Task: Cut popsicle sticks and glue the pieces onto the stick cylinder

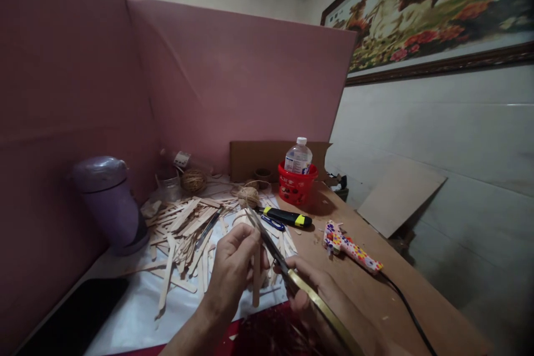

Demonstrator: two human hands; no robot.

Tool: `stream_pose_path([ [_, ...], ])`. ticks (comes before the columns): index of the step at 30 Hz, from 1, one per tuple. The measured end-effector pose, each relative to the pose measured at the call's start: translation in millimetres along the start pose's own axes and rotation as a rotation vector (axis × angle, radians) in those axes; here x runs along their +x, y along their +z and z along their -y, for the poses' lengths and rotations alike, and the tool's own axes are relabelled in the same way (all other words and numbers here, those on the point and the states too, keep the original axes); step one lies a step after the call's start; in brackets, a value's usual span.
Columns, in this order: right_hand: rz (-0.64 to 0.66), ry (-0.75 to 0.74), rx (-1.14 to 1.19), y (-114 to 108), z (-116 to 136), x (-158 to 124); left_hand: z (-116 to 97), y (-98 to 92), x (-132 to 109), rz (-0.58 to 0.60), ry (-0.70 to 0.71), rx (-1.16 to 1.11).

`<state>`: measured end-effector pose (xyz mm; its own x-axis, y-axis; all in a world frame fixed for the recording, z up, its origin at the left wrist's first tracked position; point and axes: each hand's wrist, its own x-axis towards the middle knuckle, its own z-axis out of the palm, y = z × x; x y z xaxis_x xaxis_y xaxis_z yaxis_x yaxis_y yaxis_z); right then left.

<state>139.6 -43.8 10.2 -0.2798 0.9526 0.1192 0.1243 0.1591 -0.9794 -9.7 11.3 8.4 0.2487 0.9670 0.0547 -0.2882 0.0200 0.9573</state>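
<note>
Over the near part of a brown wooden bench (442,322), the person's left hand (236,256) is closed in a pinch, thumb against fingers, on a flat, pale wooden craft stick (256,286) whose rounded lower end points down toward the person. The right hand (306,283) is curled around the handles of a pair of gold-handled scissors with dark metal blades (269,242). The blades slant up and leftward past the fingertips of the left hand, close to the stick; whether they touch it I cannot tell. Beyond and to the left, a loose heap of flat wooden sticks (183,217) spreads over a white sheet (114,320), some crossing one another. A flat black object (75,317) lies at the near left, and a purple tumbler with a rounded lid (110,206) stands behind it. At the back of the heap sit one ball of brown twine (194,181) and, farther right, a second, paler twine ball (249,196). A red plastic bucket (294,189) holds a clear bottle with a white cap (298,158). In front of the bucket lies a black-and-yellow utility knife (287,217), just beside a slim blue tool (273,223). Toward the right, a flower-patterned glue gun (350,247) rests on the bare wood, its black cord (403,296) trailing toward the near edge.
</note>
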Motion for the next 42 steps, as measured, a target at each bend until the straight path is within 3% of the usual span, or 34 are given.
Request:
stream_pose_path([
  [12,0.017,0.081,0.014,-1.8,42.8,-10.4,-1.0,-1.6,1.2,0.025,0.027,-0.015],
  [17,0.083,0.111,0.057,-3.8,20.8,-5.3,0.2,0.3,2.0,0.022,0.032,-0.023],
  [24,0.081,0.021,0.099,2.5,-10.5,5.0,10.0,0.7,8.0,-0.012,0.031,-0.058],
  [30,0.005,-0.023,0.116,8.9,-17.8,6.7,11.9,0.8,6.4,0.014,0.016,-0.044],
  [35,0.03,-0.036,0.166,9.7,-16.7,7.1,9.1,3.4,2.6,0.018,0.006,-0.054],
  [38,-0.033,-0.069,0.19,12.3,-15.1,4.7,8.6,4.0,0.4,0.019,0.013,-0.053],
  [42,-0.058,-0.037,0.202,17.1,-18.2,2.4,8.4,3.9,-0.9,0.02,0.01,-0.044],
])
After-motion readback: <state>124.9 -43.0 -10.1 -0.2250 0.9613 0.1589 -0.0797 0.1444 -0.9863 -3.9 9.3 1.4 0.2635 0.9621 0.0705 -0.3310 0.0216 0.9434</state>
